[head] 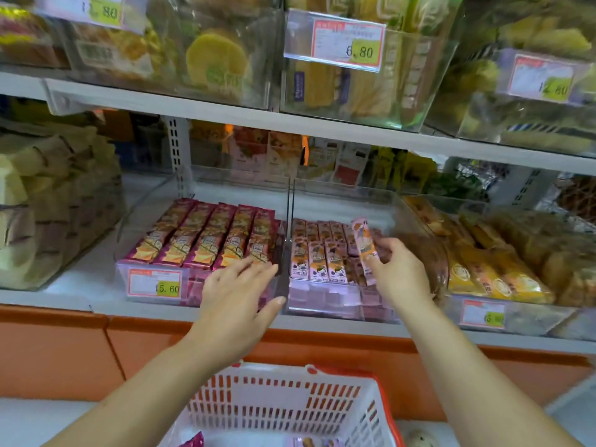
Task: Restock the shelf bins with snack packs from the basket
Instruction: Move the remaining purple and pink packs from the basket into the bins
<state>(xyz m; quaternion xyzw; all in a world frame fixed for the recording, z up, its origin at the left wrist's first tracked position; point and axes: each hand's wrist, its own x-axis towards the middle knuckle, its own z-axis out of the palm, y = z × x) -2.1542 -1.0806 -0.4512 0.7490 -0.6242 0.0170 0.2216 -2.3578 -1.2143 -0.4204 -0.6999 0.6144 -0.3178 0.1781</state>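
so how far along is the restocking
Done: the left bin and right bin both hold neat rows of snacks, with room behind them. In hand: the right hand holds a pink pack over the right bin; the left hand is open at the left bin's front. Left: the basket shows a couple of loose packs.

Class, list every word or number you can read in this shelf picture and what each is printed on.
"6.80": red-framed upper middle price tag, on a clear plastic bin.
"15.60": red-framed lower left price tag, on the clear bin of magenta packs.
Upper right price tag, others: digits blurred.
Pink snack pack in the right hand: print unreadable.
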